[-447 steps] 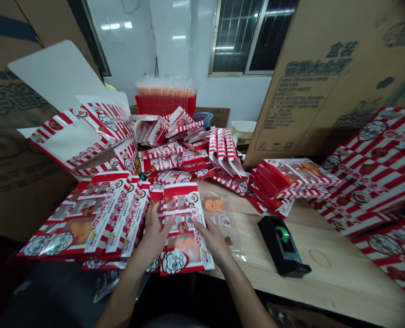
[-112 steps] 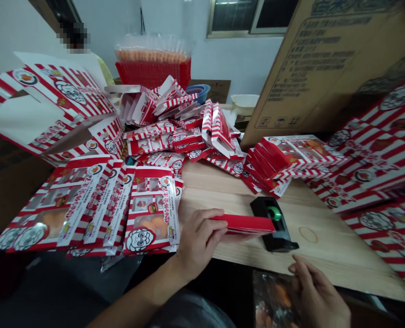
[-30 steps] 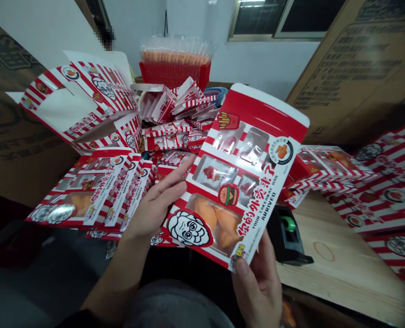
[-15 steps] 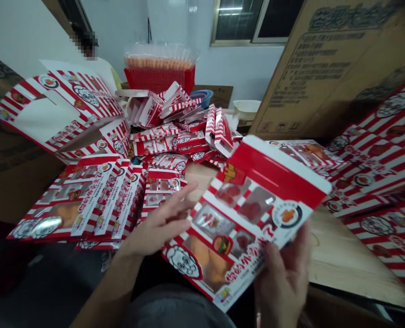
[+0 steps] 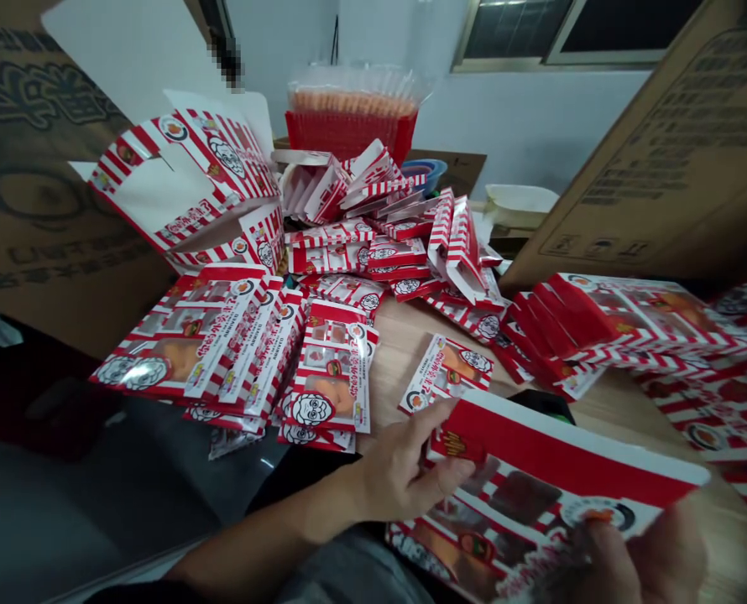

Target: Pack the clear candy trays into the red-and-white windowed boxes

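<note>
Tape dispenser (image 5: 542, 406) nearly hidden behind red-striped food package (image 5: 530, 495).

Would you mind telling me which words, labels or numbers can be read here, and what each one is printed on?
Red-and-white packet in the right hand: lettering too blurred to read.
Stacked packets on the wooden table: side lettering too small to read.
Cardboard carton at the right: printed text block too blurred to read.
No text here can be quoted with certainty.
</note>
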A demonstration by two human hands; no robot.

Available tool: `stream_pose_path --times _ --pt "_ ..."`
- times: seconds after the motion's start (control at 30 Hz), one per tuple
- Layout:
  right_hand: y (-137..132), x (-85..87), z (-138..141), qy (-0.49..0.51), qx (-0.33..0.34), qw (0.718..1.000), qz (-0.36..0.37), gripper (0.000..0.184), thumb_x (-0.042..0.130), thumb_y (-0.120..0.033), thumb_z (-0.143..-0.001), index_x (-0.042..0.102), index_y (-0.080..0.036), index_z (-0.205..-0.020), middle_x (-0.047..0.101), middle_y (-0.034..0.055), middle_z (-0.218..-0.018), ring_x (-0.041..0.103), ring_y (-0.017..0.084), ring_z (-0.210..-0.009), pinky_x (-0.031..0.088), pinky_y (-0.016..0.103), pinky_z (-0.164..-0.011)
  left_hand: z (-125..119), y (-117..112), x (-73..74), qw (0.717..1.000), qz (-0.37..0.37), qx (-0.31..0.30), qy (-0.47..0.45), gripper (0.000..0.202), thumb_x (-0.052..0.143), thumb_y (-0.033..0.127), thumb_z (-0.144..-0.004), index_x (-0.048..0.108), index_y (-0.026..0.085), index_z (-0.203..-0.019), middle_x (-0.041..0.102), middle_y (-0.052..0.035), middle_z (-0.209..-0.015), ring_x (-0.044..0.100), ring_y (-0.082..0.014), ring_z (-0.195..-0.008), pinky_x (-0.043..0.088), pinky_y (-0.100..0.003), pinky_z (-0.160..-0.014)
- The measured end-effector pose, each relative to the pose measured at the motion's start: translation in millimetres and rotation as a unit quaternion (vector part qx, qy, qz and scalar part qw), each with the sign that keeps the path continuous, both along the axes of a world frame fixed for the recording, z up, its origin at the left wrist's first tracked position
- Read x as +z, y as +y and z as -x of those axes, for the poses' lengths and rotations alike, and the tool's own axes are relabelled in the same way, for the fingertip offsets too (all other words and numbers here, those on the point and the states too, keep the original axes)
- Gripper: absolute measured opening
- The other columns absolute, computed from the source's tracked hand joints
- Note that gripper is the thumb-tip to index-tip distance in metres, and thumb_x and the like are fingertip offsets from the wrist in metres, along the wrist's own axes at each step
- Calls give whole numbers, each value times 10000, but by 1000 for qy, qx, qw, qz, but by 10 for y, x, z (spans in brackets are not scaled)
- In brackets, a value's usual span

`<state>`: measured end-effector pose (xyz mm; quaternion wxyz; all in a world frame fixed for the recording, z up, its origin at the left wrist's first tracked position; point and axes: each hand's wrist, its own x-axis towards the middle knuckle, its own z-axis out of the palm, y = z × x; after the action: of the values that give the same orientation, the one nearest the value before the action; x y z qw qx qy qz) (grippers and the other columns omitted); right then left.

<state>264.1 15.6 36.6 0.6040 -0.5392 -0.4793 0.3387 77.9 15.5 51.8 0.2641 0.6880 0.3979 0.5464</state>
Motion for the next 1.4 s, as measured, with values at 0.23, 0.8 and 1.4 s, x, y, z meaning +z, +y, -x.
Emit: stream_pose_path --times 0.23,0.8,1.4 --pt "206 -91 49 41 -61 997 -21 257 691 -422 -705 602 -202 -803 542 -53 -600 438 109 -519 339 253 -517 76 80 -75 995 82 -26 -41 512 569 430 -842 414 149 -1242 671 -117 -1012 672 -245 -894 556 -379 -782" --pt "77 203 369 108 -127 984 -60 198 763 -287 -657 587 -199 -686 614 -41 -593 517 104 -449 415 244 -474 -159 49 -82 969 -116 116 185 822 553 517 -814 123 213 -1444 272 -218 -1454 197 -366 -1384 286 -599 -1063" --pt "313 63 383 53 16 991 -123 243 598 -177 -826 625 -238 -1059 613 68 -1180 570 203 -1102 422 405 -956 28 158 -249 961 -91 250 -77 348 501 286 -905 408 223 -1235 608 -72 -1088 625 -166 -966 504 -277 -820"
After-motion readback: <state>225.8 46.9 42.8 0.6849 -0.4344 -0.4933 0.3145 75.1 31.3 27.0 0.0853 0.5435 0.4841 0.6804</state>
